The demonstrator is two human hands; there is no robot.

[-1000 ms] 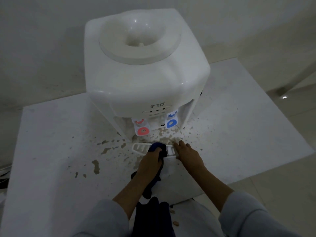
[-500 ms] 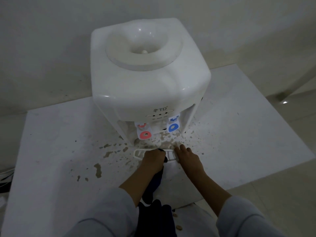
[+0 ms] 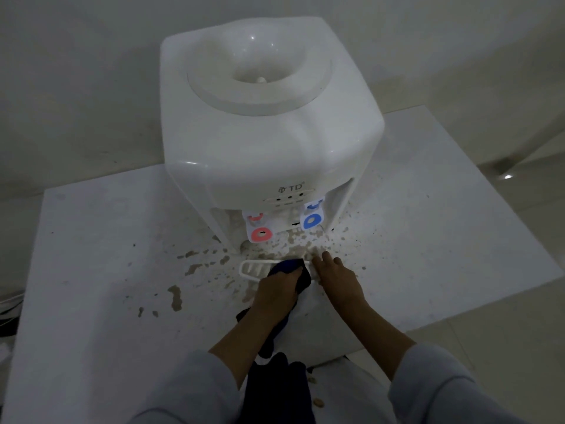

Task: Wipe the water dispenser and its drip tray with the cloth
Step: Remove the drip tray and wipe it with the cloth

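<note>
Head view, looking down: the left hand (image 3: 276, 289) has its fingers curled over a bunched dark blue cloth (image 3: 289, 266), pressing it onto the right half of the white slatted drip tray (image 3: 252, 268), while the cloth's loose tail hangs back toward the near edge of the white table (image 3: 91, 270). The right hand (image 3: 336, 278) lies flat just beside the tray's right end, fingers spread and touching it, gripping nothing. The tray sits loose on the table, pulled out in front of the white water dispenser (image 3: 269, 142), below its red tap (image 3: 260, 234) and blue tap (image 3: 311, 220). Brown flecks and stains (image 3: 175, 296) surround the tray and run toward the left edge. As I judge it, the main risk is the light tray skidding or flipping under the cloth if the right hand eases off, sending it toward the near edge. Dragging the cloth beyond the tray could pick up grit and smear it back. The hanging tail might also snag the slats.
</note>
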